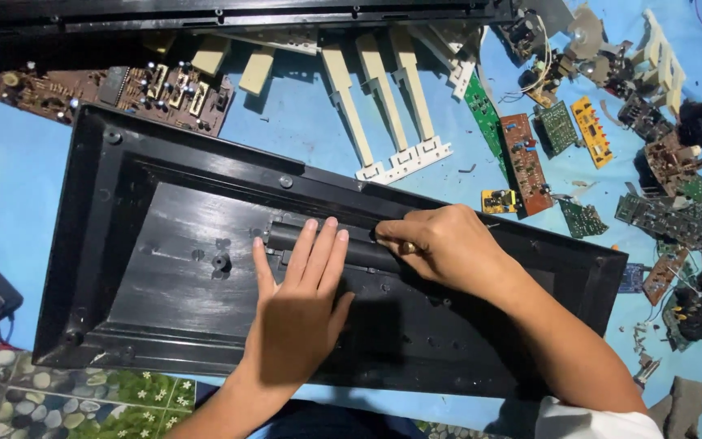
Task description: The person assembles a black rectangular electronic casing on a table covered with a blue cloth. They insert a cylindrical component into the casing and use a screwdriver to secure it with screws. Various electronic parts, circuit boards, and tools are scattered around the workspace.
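A large black plastic casing shell [164, 268] lies hollow side up on a blue sheet. A black ridged bar [359, 250] runs across its middle. My left hand [302, 309] lies flat on that bar, fingers stretched out and pressing down. My right hand [448, 244] is closed around a small brass-coloured tool or screw tip [409, 247], held against the bar just right of the left fingertips. What the tip is exactly cannot be told.
Cream keyboard keys [383, 106] lie beyond the casing. A brown circuit board [115, 91] sits at far left, several green, red and yellow boards [526, 158] and wired parts at right. Another black casing [229, 16] spans the top. Pebble-patterned floor [50, 402] shows at lower left.
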